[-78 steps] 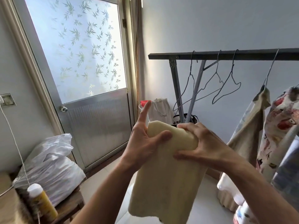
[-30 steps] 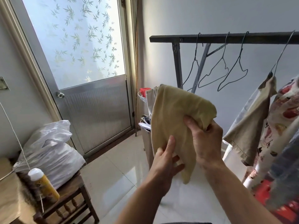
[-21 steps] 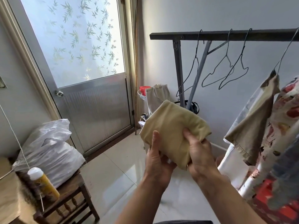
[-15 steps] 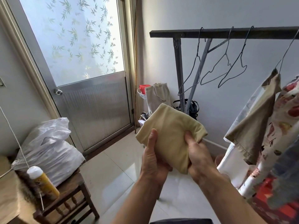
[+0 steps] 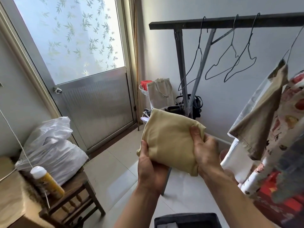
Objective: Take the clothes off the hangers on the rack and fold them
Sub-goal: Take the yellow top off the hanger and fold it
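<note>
While a dark bin [image 5: 185, 219] sits at the bottom edge, both hands hold a folded tan cloth [image 5: 169, 142] in the air above the floor. The left hand [image 5: 151, 168] cups the cloth's lower left corner, thumb laid up the front edge, fingers curled out of sight behind. The right hand [image 5: 205, 153] clamps the right edge, thumb pressed on the front face, fingers wrapped round the back. The cloth lies between the two thumbs as a compact bundle.

To the left, a bottle [image 5: 47, 181] and a white bag [image 5: 52, 150] rest on a stool [image 5: 74, 198]. To the right, a beige garment [image 5: 263, 112] and a floral one [image 5: 286, 122] hang from the rack [image 5: 189, 25]. Farther back, three bare hangers [image 5: 232, 43] hang from its dark bar, a tote [image 5: 159, 94] stands near its post, and a door [image 5: 97, 99] lies beyond.
</note>
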Tool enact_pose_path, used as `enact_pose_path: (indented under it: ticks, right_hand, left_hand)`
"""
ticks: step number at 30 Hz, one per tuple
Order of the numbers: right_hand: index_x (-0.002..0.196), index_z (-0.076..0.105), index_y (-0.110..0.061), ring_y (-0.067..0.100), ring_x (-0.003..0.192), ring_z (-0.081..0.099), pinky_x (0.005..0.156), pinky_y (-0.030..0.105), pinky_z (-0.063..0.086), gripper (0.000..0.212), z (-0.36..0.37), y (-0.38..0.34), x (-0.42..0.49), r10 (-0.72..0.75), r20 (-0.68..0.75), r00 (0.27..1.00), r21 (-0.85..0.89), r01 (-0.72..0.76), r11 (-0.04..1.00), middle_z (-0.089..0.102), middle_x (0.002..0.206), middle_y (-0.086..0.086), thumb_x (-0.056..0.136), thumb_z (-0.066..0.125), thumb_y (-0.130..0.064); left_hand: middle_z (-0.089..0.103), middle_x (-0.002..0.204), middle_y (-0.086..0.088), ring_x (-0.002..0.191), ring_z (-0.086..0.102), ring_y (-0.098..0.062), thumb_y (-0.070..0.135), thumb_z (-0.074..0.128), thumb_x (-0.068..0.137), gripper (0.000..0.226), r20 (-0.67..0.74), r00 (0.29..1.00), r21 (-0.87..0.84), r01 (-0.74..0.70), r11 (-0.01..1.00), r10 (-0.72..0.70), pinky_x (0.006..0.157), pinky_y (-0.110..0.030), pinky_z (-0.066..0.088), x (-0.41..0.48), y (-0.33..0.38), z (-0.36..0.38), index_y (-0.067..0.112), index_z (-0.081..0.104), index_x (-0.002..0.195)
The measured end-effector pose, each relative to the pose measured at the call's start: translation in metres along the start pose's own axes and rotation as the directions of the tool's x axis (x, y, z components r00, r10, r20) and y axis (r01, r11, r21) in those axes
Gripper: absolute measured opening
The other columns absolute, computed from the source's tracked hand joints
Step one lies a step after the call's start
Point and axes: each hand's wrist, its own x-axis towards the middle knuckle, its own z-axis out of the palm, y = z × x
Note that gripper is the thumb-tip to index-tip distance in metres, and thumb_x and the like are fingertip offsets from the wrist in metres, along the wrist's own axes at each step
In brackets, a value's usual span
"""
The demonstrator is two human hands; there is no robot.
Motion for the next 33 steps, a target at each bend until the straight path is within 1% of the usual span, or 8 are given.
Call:
enact_pose_path:
  ticks: [4, 8, 12, 15, 18, 24, 29, 33]
  right_hand:
    - [0.105, 0.066, -0.003, 0.023, 0.081, 0.067, 0.071, 0.035, 0.053, 0.09, -0.005, 0.009, 0.002, 0.273, 0.205, 0.94, -0.057, -0.267, 0.962, 0.071, 0.09, 0.006, 0.059, 0.055, -0.08]
    - [0.109, 0.07, -0.009, 0.027, 0.086, 0.073, 0.07, 0.039, 0.059, 0.058, -0.011, 0.01, 0.001, 0.479, 0.531, 0.699, 0.197, -0.652, 0.732, 0.074, 0.102, 0.015, 0.081, 0.058, -0.058]
    - [0.123, 0.063, -0.008, 0.031, 0.099, 0.069, 0.075, 0.041, 0.059, 0.05, -0.019, 0.032, 0.009, 0.358, 0.466, 0.809, 0.372, -0.546, 0.751, 0.069, 0.115, 0.019, 0.079, 0.066, -0.032]
    - [0.112, 0.067, -0.013, 0.024, 0.084, 0.071, 0.061, 0.034, 0.059, 0.036, -0.033, 0.043, 0.012, 0.274, 0.447, 0.852, 0.372, -0.455, 0.809, 0.072, 0.101, 0.015, 0.077, 0.065, -0.021]
    - [0.112, 0.064, -0.01, 0.022, 0.077, 0.071, 0.06, 0.032, 0.059, 0.037, -0.041, 0.052, 0.011, 0.26, 0.51, 0.82, 0.294, -0.451, 0.843, 0.072, 0.095, 0.012, 0.076, 0.064, -0.018]
    - [0.101, 0.069, -0.012, 0.024, 0.083, 0.071, 0.065, 0.031, 0.058, 0.058, -0.041, 0.091, 0.015, 0.269, 0.531, 0.804, 0.24, -0.446, 0.862, 0.071, 0.097, 0.015, 0.052, 0.093, -0.032]
    - [0.109, 0.068, -0.014, 0.029, 0.095, 0.07, 0.071, 0.038, 0.058, 0.076, -0.033, 0.125, 0.023, 0.441, 0.419, 0.794, 0.016, -0.492, 0.87, 0.074, 0.102, 0.012, 0.05, 0.084, -0.059]
    - [0.097, 0.066, -0.014, 0.019, 0.075, 0.068, 0.059, 0.028, 0.053, 0.033, -0.026, 0.173, 0.037, 0.508, 0.323, 0.798, -0.033, -0.527, 0.849, 0.073, 0.087, 0.007, 0.081, 0.069, -0.043]
  left_hand:
    - [0.072, 0.112, -0.017, 0.089, 0.074, -0.027, 0.049, 0.04, 0.098, 0.052, 0.045, 0.999, -0.069, 0.013, 0.998, -0.01, 0.076, -0.046, 0.058, 0.001, -0.002, -0.01, 0.008, 0.065, 0.119]
    - [0.068, 0.122, -0.016, 0.108, 0.067, -0.029, 0.045, 0.042, 0.097, 0.051, 0.073, 0.997, -0.046, 0.014, 0.999, -0.01, 0.087, -0.047, 0.055, 0.001, -0.009, -0.024, 0.01, 0.059, 0.13]
    - [0.063, 0.13, -0.015, 0.111, 0.065, -0.03, 0.032, 0.058, 0.087, 0.049, 0.099, 0.994, 0.104, 0.036, 0.994, -0.047, 0.09, -0.043, 0.056, 0.007, -0.011, -0.058, 0.01, 0.058, 0.131]
    - [0.061, 0.126, -0.014, 0.104, 0.061, -0.028, 0.034, 0.088, 0.064, 0.072, 0.217, 0.971, 0.299, 0.034, 0.954, -0.102, 0.085, -0.042, 0.049, 0.012, 0.006, -0.08, 0.011, 0.06, 0.126]
    - [0.067, 0.122, -0.011, 0.109, 0.066, -0.031, 0.063, 0.087, 0.048, 0.095, 0.168, 0.978, 0.672, -0.023, 0.74, -0.122, 0.086, -0.052, 0.056, 0.02, 0.016, -0.075, 0.018, 0.06, 0.127]
    - [0.073, 0.098, -0.002, 0.095, 0.069, -0.025, 0.053, 0.067, 0.081, 0.031, 0.045, 0.944, 0.868, -0.2, 0.455, 0.328, 0.087, -0.049, 0.056, 0.046, -0.012, -0.075, 0.028, 0.065, 0.1]
    - [0.066, 0.077, 0.008, 0.076, 0.065, -0.014, 0.061, 0.058, 0.085, 0.032, 0.157, 0.832, 0.964, -0.246, 0.101, 0.532, 0.071, -0.043, 0.055, 0.07, -0.036, -0.104, 0.029, 0.06, 0.089]
    - [0.058, 0.071, 0.006, 0.067, 0.053, -0.011, 0.05, 0.053, 0.096, 0.034, 0.036, 0.832, 0.953, -0.195, 0.232, 0.553, 0.067, -0.037, 0.046, 0.097, -0.06, -0.141, 0.019, 0.059, 0.084]
